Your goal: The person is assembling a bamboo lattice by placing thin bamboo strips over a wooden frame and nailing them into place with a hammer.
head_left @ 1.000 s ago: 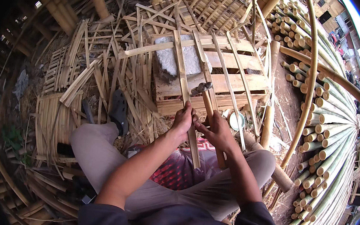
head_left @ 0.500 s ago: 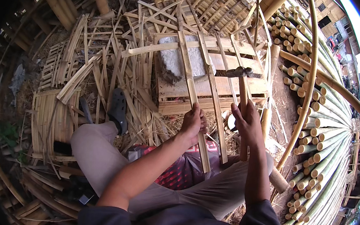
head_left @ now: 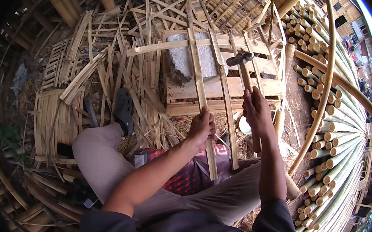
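My left hand is closed round a long split bamboo strip, whose near end sticks out toward my lap. A hammer is gripped by its wooden handle in my right hand, its head raised near the strips. Several other lengthwise strips lie to the right, among them a bamboo slat. Across the far part runs a crosswise slat, which the lengthwise strips meet above a pale stone block. The block rests on a low wooden platform.
Cut bamboo poles are stacked along the right. Loose bamboo scraps litter the ground at left, near a slatted panel. A dark clog is on my foot, and a curved pole rises at right.
The hammer head has moved left and a little farther away, toward the strips. My left hand keeps its hold on the bamboo strip. The whole view has shifted slightly.
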Available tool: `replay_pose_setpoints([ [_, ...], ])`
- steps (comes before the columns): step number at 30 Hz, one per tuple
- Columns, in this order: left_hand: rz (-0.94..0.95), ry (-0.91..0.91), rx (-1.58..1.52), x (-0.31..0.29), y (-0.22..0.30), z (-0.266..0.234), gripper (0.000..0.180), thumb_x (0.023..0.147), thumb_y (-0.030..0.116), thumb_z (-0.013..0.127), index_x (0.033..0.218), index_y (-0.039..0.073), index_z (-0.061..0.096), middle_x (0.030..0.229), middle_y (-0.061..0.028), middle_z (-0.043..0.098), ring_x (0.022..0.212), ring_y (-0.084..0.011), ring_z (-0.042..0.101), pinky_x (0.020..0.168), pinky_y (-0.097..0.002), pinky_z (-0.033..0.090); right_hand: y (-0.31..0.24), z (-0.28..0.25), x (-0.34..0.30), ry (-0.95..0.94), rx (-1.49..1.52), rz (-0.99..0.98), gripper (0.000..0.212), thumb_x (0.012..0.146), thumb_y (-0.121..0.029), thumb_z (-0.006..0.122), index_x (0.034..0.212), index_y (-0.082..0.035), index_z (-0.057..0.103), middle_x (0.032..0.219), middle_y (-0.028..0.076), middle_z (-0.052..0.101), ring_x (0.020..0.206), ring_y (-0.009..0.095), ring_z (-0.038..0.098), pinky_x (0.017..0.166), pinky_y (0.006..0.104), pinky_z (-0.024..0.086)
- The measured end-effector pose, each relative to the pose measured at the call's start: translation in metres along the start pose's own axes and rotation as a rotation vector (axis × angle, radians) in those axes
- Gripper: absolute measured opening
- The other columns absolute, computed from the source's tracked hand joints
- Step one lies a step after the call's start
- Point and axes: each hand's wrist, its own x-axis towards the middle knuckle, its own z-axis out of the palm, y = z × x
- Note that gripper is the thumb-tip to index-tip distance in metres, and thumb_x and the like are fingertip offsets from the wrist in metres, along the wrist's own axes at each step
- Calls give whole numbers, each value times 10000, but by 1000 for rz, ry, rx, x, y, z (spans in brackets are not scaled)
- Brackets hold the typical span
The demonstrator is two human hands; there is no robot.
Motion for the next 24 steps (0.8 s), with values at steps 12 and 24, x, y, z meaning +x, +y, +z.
replay_pose_setpoints([
  [12,31,24,33,1,0,-6,475,1011,560,394,734,175,362,573,60,277,458,-75,275,411,-248,247,17,10,8,-6,18,-2,330,1034,-297,472,920,13,480,707,192,575,616,309,543,610,439,433],
  [24,14,21,32,-1,3,-1,489,1004,572,401,724,177,335,577,60,252,457,-76,258,415,-248,244,-13,22,54,153,-161,-547,164,985,-138,503,930,12,466,627,277,553,593,498,543,515,542,399],
])
